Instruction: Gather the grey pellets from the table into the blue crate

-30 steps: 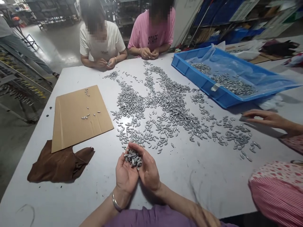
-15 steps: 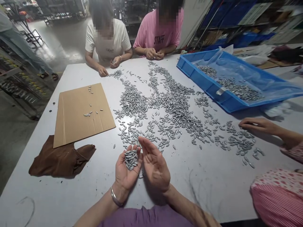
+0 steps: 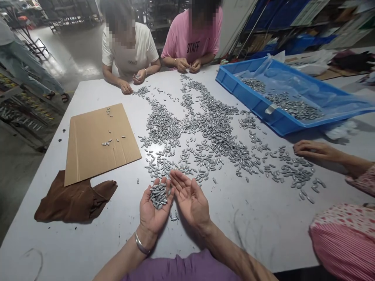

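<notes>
Cupped palm up, my left hand (image 3: 152,218) holds a heap of small grey spindle-shaped metal pieces (image 3: 159,196). Beside it, my right hand (image 3: 191,201) is open, palm turned up and inward, with nothing lying in it. The two hands meet or nearly meet along their inner edges. A few similar pieces (image 3: 174,216) lie on the table between my wrists. Just beyond my fingertips, a wide scatter of the same grey pieces (image 3: 221,134) spreads over the white table (image 3: 234,242).
At left, a cardboard sheet (image 3: 102,148) bearing several pieces overlaps a brown cloth (image 3: 70,201). A blue tray (image 3: 249,101) lined with plastic holds more pieces at right. Two people work across the table; another person's hand (image 3: 319,150) rests among pieces at right.
My right hand has turned its palm further upward, and its fingers have opened out. The heap stays in my left hand. The view has shifted slightly.
</notes>
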The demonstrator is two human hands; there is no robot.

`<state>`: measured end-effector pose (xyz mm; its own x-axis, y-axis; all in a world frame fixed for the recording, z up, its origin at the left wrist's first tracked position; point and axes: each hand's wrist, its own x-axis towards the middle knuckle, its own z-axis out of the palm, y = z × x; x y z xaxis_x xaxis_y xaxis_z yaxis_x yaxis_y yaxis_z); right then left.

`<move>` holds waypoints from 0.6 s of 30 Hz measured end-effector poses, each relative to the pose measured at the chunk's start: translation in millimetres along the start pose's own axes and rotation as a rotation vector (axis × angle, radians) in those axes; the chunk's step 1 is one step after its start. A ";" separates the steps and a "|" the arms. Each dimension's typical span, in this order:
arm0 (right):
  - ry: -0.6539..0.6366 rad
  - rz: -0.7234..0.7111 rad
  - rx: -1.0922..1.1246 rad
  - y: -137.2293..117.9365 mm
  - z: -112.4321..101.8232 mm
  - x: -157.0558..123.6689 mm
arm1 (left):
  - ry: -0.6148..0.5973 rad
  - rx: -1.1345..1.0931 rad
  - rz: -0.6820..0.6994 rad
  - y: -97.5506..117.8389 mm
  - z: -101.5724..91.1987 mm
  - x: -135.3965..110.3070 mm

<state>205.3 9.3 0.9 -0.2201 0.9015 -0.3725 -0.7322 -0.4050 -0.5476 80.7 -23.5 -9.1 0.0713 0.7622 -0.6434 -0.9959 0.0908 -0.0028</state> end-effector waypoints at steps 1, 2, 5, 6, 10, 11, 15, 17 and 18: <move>0.008 0.029 0.011 0.6 -0.5 0.6 | 0.000 0.011 0.006 0.9 0.9 -0.3; 0.015 0.056 0.022 1.4 -1.1 1.0 | 0.002 0.023 0.010 1.6 2.0 -0.8; 0.016 0.116 0.051 5.7 -1.9 -0.1 | -0.002 0.062 0.051 2.9 7.0 -3.5; 0.008 0.132 0.061 8.2 -1.1 -1.3 | -0.002 0.078 0.077 3.0 8.9 -4.8; -0.007 0.207 0.166 24.2 7.9 -7.5 | -0.010 0.156 0.177 2.1 15.0 -12.2; 0.006 0.231 0.205 29.0 11.0 -8.7 | -0.032 0.179 0.202 1.8 15.4 -14.2; 0.092 0.310 0.305 44.1 20.8 -9.2 | -0.132 0.318 0.339 1.8 11.7 -19.2; 0.102 0.328 0.314 47.7 23.1 -7.7 | -0.147 0.401 0.403 2.5 7.9 -19.7; 0.102 0.329 0.317 48.6 23.8 -6.8 | -0.146 0.438 0.431 2.8 6.2 -19.8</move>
<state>155.9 -12.9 -5.4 -0.4210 0.7068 -0.5684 -0.7981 -0.5865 -0.1382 76.8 -34.4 8.3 -0.2932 0.8659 -0.4053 -0.8236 -0.0135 0.5670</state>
